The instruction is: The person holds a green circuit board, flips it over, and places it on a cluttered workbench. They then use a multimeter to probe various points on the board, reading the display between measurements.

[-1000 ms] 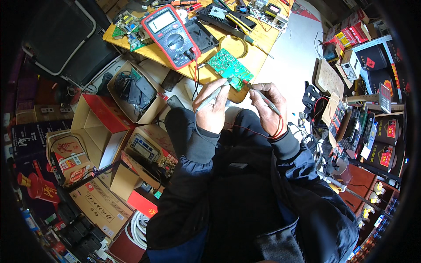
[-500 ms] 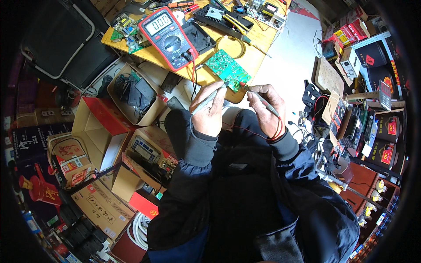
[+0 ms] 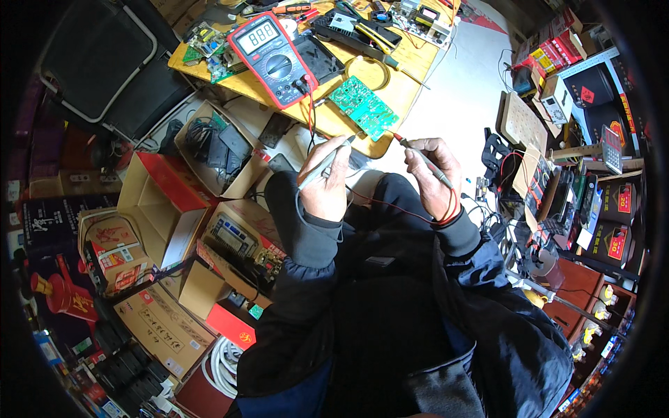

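Note:
A green circuit board (image 3: 362, 106) lies solder side up at the near corner of the yellow table (image 3: 244, 88). My left hand (image 3: 325, 182) is closed round a test probe (image 3: 325, 166), its tip just below the board. In my right hand (image 3: 435, 175) is another test probe (image 3: 426, 166), with a red collar and its tip close to the board's lower right corner; whether it touches I cannot tell. A red and grey multimeter (image 3: 273, 60) lies left of the board, its screen lit and its dial in the middle. Red and black leads run from its sockets.
Tools, a black plastic case (image 3: 317, 59) and other circuit boards (image 3: 206, 42) crowd the table's far side. Open cardboard boxes (image 3: 167, 202) holding electronics stand on the floor at left. A black folding chair (image 3: 97, 66) is behind them. Packed shelves (image 3: 606, 188) line the right.
Both probes have drawn back from the board's lower edge, the right one moving slightly right. The multimeter's reading has changed. The whole view has shifted a little.

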Available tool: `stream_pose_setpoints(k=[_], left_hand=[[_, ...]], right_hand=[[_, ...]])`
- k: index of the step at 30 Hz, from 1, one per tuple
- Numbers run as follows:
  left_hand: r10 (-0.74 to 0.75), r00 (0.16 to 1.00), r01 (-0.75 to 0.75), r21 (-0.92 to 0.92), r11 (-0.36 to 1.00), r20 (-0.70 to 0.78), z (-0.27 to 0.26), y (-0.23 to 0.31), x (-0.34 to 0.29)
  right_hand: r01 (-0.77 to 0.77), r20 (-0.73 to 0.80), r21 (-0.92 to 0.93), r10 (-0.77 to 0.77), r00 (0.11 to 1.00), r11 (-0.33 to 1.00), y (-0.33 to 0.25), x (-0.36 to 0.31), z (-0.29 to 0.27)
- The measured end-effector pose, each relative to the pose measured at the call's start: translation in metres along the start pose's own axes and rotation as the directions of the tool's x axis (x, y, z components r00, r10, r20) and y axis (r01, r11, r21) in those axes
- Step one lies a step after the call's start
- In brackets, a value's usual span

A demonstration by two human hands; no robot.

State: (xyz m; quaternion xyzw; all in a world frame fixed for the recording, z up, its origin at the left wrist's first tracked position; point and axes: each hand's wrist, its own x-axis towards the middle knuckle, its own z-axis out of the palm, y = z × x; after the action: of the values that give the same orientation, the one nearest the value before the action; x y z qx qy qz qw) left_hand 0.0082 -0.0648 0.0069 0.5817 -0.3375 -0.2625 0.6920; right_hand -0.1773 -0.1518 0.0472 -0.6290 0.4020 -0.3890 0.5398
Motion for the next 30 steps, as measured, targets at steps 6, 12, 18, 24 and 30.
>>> stream_pose_setpoints(k=[6,12,18,24,30], left_hand=[[0.061,0.998,-0.061,0.026,0.998,-0.001,-0.003,0.001,-0.016],[0.069,0.998,-0.069,0.066,0.995,0.015,-0.008,0.01,-0.03],[0.124,0.992,-0.127,0.125,0.984,0.029,-0.015,0.017,-0.047],[0.074,0.997,-0.075,0.057,0.996,0.018,-0.023,0.014,-0.067],[0.083,0.997,-0.083,0.057,0.995,0.005,-0.028,0.014,-0.078]], right_hand=[[0.003,0.029,0.017,-0.003,1.0,1.0,-0.002,-0.008,0.002],[0.006,0.045,0.012,-0.007,0.999,1.0,-0.008,-0.017,0.005],[0.058,0.056,-0.009,-0.058,0.997,0.998,-0.009,-0.023,0.008],[0.032,0.053,-0.043,-0.029,0.998,0.999,-0.013,-0.035,0.009],[0.062,0.051,-0.045,-0.06,0.997,0.997,-0.016,-0.044,0.013]])
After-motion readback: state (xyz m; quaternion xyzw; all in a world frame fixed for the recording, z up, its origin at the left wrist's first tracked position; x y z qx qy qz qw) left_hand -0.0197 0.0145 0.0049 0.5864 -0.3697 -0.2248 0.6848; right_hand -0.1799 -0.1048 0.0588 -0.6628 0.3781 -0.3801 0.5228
